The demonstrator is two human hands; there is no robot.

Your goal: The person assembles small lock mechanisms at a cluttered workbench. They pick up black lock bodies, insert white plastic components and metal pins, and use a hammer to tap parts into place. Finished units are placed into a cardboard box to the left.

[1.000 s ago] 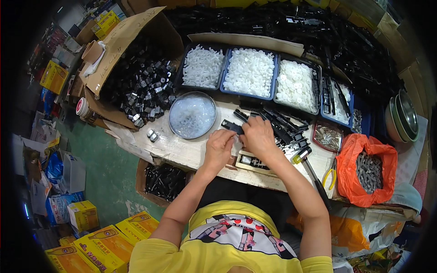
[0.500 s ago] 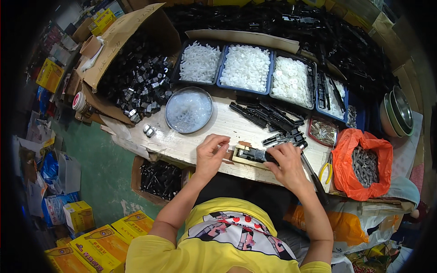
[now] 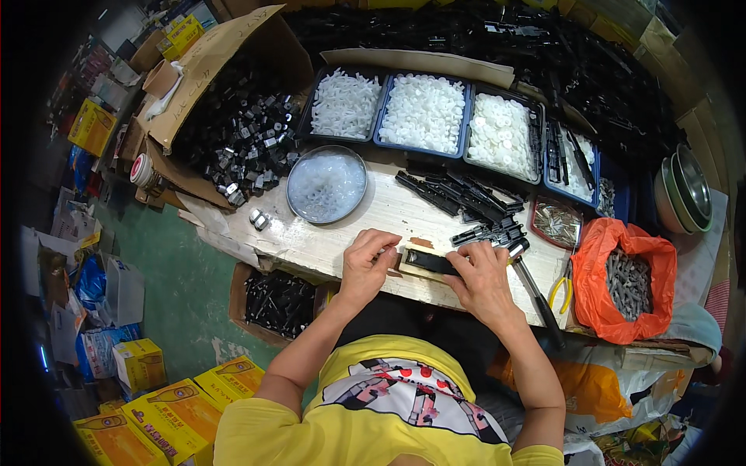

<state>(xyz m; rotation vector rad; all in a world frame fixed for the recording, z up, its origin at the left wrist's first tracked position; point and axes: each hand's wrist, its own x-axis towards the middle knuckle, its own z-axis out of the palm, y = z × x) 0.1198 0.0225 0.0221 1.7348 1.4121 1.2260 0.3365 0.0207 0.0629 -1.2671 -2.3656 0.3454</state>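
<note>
A small cream-coloured block fixture (image 3: 423, 273) lies at the table's front edge, with a black plastic part (image 3: 429, 262) set in its slot. My right hand (image 3: 483, 281) is at the fixture's right end, its thumb and fingers closed around the end of the black part. At the opposite end, my left hand (image 3: 368, 268) has thumb and fingertips pinched together; whatever they hold is too small to make out. Just right of my right hand lies a hammer (image 3: 538, 289) with a black grip. Black plastic assemblies (image 3: 466, 198) are heaped behind the fixture.
A round dish (image 3: 326, 185) of small clear pieces stands left. White parts fill trays (image 3: 423, 115) behind; a carton (image 3: 233, 58) holds metal-and-black pieces. To the right are pliers (image 3: 561, 289), a pin box (image 3: 556, 223) and an orange bag (image 3: 659, 268) of grey parts.
The black part sits differently in the fixture: its smooth dark face shows where a mechanism showed before. My right hand has shifted slightly left; my left hand stays near the fixture's left end.
</note>
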